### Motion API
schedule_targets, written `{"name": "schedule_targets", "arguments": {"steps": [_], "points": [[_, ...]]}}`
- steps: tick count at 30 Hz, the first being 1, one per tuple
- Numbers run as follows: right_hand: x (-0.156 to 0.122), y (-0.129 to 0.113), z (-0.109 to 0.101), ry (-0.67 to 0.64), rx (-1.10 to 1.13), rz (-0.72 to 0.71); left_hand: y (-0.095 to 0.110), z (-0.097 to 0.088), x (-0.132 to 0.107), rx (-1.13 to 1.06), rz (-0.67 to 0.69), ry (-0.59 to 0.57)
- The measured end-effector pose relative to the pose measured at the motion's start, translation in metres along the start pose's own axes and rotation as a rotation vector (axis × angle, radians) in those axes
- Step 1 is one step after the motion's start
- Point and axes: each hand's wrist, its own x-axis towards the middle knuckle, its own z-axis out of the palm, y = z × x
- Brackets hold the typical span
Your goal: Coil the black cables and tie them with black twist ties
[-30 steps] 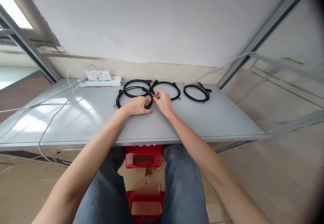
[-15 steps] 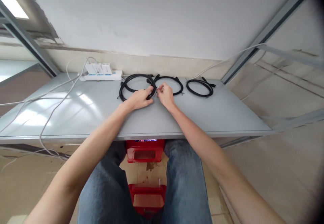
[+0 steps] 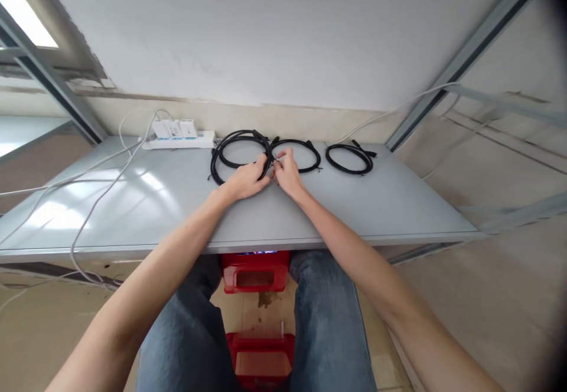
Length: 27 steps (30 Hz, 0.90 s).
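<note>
The coil (image 3: 214, 166) stretches off leftward from the left hand (image 3: 248, 179), which is clamped on its right edge, with the right hand (image 3: 287, 173) just beside, can't tell if pinching.

Black cable (image 3: 213, 167), wound into a loose, round coil, partly hidden at right, nearer the desk's (image 3: 398, 203) back edge than its front, roughly midway between the sides; a thin tie (image 3: 209, 177) pokes out left; a second tie (image 3: 275, 158) shows right.
</note>
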Motion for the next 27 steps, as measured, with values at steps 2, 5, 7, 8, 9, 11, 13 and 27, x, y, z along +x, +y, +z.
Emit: {"name": "schedule_targets", "arguments": {"steps": [2, 5, 7, 8, 9, 11, 13, 27], "points": [[0.001, 0.001, 0.002, 0.002, 0.026, 0.011, 0.000, 0.002, 0.001, 0.025, 0.023, -0.018], [0.003, 0.002, 0.004, 0.002, 0.057, 0.036, 0.000, 0.003, 0.002, 0.068, 0.032, -0.045], [0.004, 0.002, 0.004, 0.005, 0.069, 0.056, 0.001, 0.003, 0.002, 0.093, 0.022, -0.058], [0.005, 0.001, 0.004, 0.003, 0.074, 0.063, 0.001, 0.003, 0.003, 0.099, 0.019, -0.059], [0.005, 0.000, 0.004, -0.001, 0.081, 0.068, 0.001, 0.004, 0.003, 0.099, 0.019, -0.059], [0.004, -0.001, 0.003, -0.006, 0.098, 0.076, 0.000, 0.004, 0.004, 0.083, 0.025, -0.053], [0.002, -0.004, 0.002, -0.005, 0.112, 0.082, -0.001, 0.005, 0.004, 0.063, 0.026, -0.045], [-0.002, -0.009, -0.006, 0.117, -0.099, 0.013, 0.005, -0.001, 0.000, 0.092, -0.037, -0.046]]}}
